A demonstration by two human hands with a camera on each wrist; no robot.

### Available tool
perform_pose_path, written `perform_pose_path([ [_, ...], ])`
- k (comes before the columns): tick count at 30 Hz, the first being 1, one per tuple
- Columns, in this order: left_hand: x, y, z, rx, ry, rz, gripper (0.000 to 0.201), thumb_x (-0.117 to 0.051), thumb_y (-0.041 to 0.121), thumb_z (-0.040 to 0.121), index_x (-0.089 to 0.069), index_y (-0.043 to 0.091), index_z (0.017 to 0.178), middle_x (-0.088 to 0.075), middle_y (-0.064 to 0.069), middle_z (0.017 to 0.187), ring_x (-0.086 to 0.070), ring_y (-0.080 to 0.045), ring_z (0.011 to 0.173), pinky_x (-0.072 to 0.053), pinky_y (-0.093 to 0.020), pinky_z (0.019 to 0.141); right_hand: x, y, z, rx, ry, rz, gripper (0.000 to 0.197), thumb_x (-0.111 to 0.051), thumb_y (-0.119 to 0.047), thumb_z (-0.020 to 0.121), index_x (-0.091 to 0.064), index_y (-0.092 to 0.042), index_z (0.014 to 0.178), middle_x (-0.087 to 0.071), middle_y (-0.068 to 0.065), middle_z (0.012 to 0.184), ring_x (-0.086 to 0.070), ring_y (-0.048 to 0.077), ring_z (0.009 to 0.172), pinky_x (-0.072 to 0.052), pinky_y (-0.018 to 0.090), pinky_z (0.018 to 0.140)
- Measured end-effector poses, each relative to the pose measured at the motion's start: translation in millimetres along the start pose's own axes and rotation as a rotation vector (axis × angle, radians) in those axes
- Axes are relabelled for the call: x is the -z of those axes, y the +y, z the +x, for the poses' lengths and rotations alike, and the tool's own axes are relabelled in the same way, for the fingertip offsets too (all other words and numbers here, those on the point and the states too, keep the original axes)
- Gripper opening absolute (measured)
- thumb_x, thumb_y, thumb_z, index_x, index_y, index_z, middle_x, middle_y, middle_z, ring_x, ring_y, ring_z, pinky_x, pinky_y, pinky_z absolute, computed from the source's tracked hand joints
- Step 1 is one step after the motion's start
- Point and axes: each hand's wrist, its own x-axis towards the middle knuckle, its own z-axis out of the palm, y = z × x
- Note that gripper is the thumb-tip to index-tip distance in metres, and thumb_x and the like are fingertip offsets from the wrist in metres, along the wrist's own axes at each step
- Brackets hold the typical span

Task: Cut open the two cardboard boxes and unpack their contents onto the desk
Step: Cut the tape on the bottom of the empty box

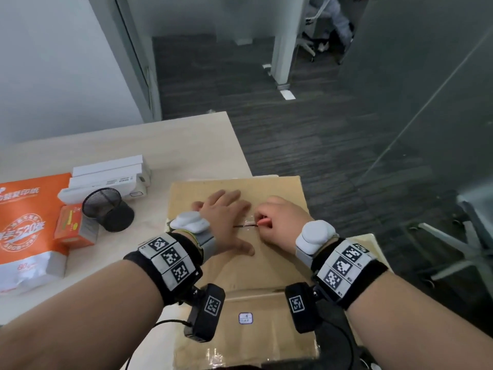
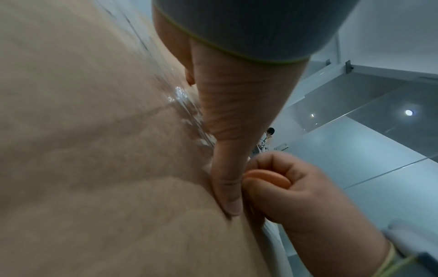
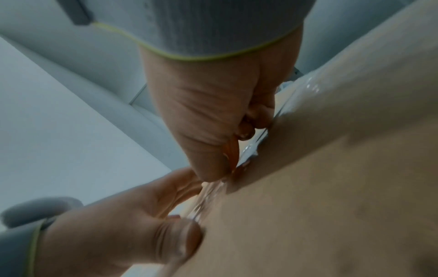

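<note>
Right hand [image 1: 282, 222] pinches an orange cutter [image 1: 264, 222] on the taped seam of a cardboard box [image 1: 280, 188] at the desk [image 1: 160, 145] edge; flat, spread left hand [image 1: 226, 217] (fingers just beside the blade) risks a nick if it slips.

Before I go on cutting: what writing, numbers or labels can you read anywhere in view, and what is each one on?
"复印纸": top edge of the orange paper ream, leading characters cut off.
"520张": large white print on the same ream.
"80": its white lower end; the rest is blurred.
Small orange box: print too blurred to read.
White boxes: label lines too small to read.
Small sticker on the cardboard box: unreadable.
Wrist bands: square coded markers only, no words.
</note>
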Motion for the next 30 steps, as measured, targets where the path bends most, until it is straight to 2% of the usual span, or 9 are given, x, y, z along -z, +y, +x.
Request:
perform_pose_path([
  [5,-1.4,-3.3,-0.3,0.016,0.001,-0.029,0.112,-0.077,0.08,0.052,-0.028,0.051,0.149,-0.012,0.023,0.166,-0.005,-0.014,0.154,-0.016,-0.05,0.117,16.1,37.6,-21.1,-0.055,0.048,-0.007,0.009,-0.058,-0.017,0.085,-0.066,-0.022,0.086,-0.049,-0.008,0.091,-0.055,0.02,0.08,-0.046,0.033,0.071],
  [10,1.9,1.1,1.8,0.009,-0.004,-0.034,0.111,-0.076,0.081,0.051,-0.029,0.052,0.146,-0.013,0.024,0.164,-0.006,-0.013,0.152,-0.018,-0.049,0.115,34.3,69.0,-39.6,-0.127,0.083,0.03,0.019,-0.061,-0.015,0.082,-0.057,-0.032,0.074,-0.049,-0.009,0.087,-0.056,0.016,0.077,-0.046,0.03,0.069],
  [16,4.7,3.0,0.2,0.012,-0.012,-0.039,0.107,-0.078,0.077,0.055,-0.029,0.05,0.147,-0.009,0.025,0.165,-0.002,-0.011,0.154,-0.015,-0.047,0.116,36.5,85.5,-51.1,-0.182,0.151,0.102,0.015,-0.063,-0.012,0.078,-0.063,-0.026,0.074,-0.051,-0.008,0.084,-0.057,0.019,0.074,-0.049,0.034,0.069],
  [18,6.0,1.2,1.1,0.011,-0.024,-0.04,0.107,-0.078,0.077,0.056,-0.029,0.052,0.147,-0.008,0.026,0.165,-0.002,-0.01,0.154,-0.014,-0.046,0.117,33.4,88.2,-56.0,-0.247,0.229,0.222,0.02,-0.062,-0.011,0.078,-0.062,-0.029,0.07,-0.057,-0.009,0.082,-0.056,0.014,0.071,-0.047,0.031,0.066],
  [20,9.5,-3.1,4.0,0.006,-0.039,-0.035,0.108,-0.079,0.076,0.055,-0.028,0.053,0.147,-0.008,0.027,0.165,-0.002,-0.01,0.155,-0.013,-0.046,0.117,28.0,84.1,-62.4,-0.312,0.282,0.489,0.021,-0.062,-0.008,0.081,-0.064,-0.026,0.069,-0.061,-0.013,0.069,-0.052,0.009,0.06,-0.045,0.026,0.059],
  [23,19.3,-11.0,10.8,-0.013,-0.066,0.006,0.108,-0.081,0.073,0.057,-0.029,0.052,0.149,-0.008,0.027,0.166,-0.004,-0.011,0.155,-0.013,-0.046,0.118,15.1,70.0,-72.4,-0.314,0.203,0.888,0.021,-0.062,0.0,0.087,-0.065,-0.016,0.074,-0.056,-0.006,0.058,-0.048,0.011,0.053,-0.043,0.025,0.052],
  [25,25.2,-12.8,12.8,-0.022,-0.081,0.039,0.105,-0.083,0.069,0.06,-0.031,0.052,0.149,-0.01,0.024,0.167,-0.007,-0.013,0.155,-0.015,-0.048,0.119,3.1,62.1,-74.2,-0.283,0.162,0.99,0.025,-0.062,0.003,0.088,-0.066,-0.017,0.074,-0.057,-0.001,0.061,-0.051,0.012,0.055,-0.045,0.024,0.052],
  [27,27.1,-4.4,12.6,-0.063,-0.079,0.059,0.098,-0.085,0.061,0.064,-0.034,0.052,0.147,-0.016,0.019,0.166,-0.015,-0.017,0.153,-0.022,-0.049,0.118,-6.2,59.6,-76.2,-0.291,0.191,1.035,0.03,-0.064,0.001,0.088,-0.068,-0.023,0.071,-0.059,-0.002,0.063,-0.052,0.011,0.057,-0.046,0.022,0.054],
  [30,23.2,25.0,7.3,-0.165,-0.051,0.01,0.083,-0.081,0.054,0.071,-0.042,0.05,0.143,-0.028,0.016,0.155,-0.03,-0.017,0.143,-0.034,-0.042,0.112,-15.2,58.9,-80.5,-0.326,0.242,1.163,0.024,-0.068,-0.007,0.083,-0.07,-0.027,0.069,-0.06,-0.001,0.065,-0.053,0.011,0.059,-0.047,0.024,0.056],
])
